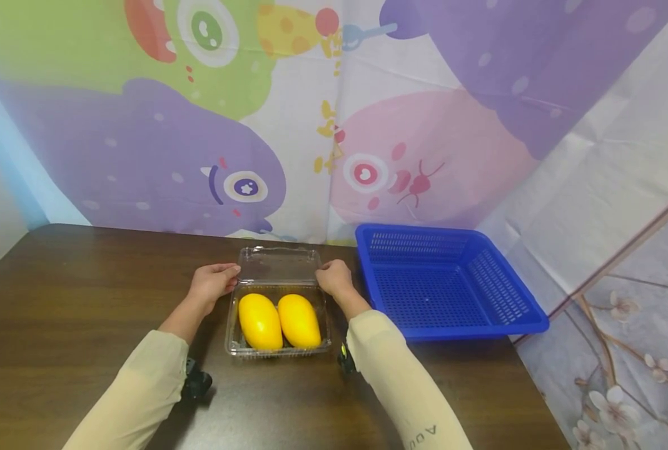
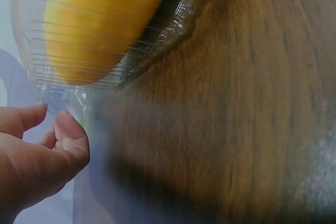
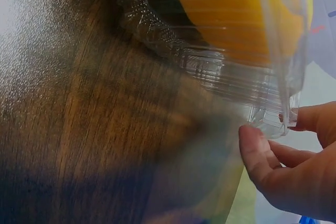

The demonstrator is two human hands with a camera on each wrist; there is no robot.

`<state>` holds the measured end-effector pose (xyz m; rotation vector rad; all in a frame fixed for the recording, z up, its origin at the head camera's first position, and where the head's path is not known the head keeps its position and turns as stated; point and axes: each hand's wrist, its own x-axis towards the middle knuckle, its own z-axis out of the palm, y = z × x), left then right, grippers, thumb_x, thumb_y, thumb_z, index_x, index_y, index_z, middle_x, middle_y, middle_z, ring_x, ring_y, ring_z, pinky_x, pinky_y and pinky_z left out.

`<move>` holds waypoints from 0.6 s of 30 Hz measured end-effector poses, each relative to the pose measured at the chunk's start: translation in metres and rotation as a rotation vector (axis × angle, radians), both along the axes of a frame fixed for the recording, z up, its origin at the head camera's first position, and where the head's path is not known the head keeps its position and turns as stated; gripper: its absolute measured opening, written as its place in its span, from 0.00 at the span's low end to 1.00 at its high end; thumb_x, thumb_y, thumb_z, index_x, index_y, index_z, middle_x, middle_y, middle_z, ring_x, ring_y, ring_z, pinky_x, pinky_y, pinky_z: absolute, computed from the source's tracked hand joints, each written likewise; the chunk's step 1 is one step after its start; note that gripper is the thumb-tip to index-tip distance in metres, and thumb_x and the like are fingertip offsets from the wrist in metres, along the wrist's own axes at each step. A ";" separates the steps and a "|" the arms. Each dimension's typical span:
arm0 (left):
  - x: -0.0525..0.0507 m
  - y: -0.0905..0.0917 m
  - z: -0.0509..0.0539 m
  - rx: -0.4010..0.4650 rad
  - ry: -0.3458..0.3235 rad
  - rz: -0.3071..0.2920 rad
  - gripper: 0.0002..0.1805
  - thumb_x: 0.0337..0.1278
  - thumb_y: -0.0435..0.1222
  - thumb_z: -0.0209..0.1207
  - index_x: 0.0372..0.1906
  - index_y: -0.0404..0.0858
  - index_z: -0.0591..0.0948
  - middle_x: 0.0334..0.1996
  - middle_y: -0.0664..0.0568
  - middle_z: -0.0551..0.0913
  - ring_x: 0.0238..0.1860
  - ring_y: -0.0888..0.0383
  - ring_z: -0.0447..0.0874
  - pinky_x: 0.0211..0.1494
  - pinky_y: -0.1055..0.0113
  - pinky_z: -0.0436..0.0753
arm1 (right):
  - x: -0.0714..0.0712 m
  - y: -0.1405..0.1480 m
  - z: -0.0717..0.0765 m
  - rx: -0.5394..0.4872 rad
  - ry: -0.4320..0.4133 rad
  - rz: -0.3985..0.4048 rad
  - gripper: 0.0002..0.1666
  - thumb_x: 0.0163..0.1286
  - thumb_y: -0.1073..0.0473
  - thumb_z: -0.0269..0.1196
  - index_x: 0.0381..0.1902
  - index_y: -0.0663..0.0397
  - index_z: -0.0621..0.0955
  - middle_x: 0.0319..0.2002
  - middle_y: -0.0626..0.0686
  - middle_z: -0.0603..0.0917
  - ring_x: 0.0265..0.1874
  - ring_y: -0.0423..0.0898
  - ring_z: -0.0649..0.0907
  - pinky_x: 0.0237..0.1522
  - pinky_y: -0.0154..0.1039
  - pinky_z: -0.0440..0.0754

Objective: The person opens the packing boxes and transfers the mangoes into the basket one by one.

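A clear plastic box (image 1: 231,342) holds two yellow mangoes (image 1: 260,321) (image 1: 299,320) side by side, its hinged lid (image 1: 279,265) raised at the back. My left hand (image 1: 211,285) pinches the lid's left edge between thumb and fingers; in the left wrist view the hand (image 2: 44,156) is at a clear corner beside a mango (image 2: 105,19). On the other side my right hand (image 1: 336,279) pinches the lid's right edge, and the right wrist view shows thumb and fingers of that hand (image 3: 294,161) at the clear plastic.
A blue plastic basket (image 1: 536,322) stands just right of the box on the brown wooden table (image 1: 86,300). Behind the table hangs a cartoon-printed cloth (image 1: 306,125), and a flower-patterned cloth (image 1: 638,325) is at the right.
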<state>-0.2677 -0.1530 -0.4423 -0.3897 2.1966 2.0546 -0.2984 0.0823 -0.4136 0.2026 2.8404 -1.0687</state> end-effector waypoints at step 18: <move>0.031 -0.011 0.011 -0.023 -0.074 -0.195 0.35 0.67 0.47 0.48 0.68 0.28 0.55 0.63 0.32 0.63 0.48 0.52 0.77 0.50 0.60 0.83 | 0.015 0.012 0.017 -0.084 0.009 0.036 0.24 0.65 0.51 0.58 0.55 0.59 0.76 0.56 0.60 0.77 0.57 0.57 0.75 0.59 0.51 0.73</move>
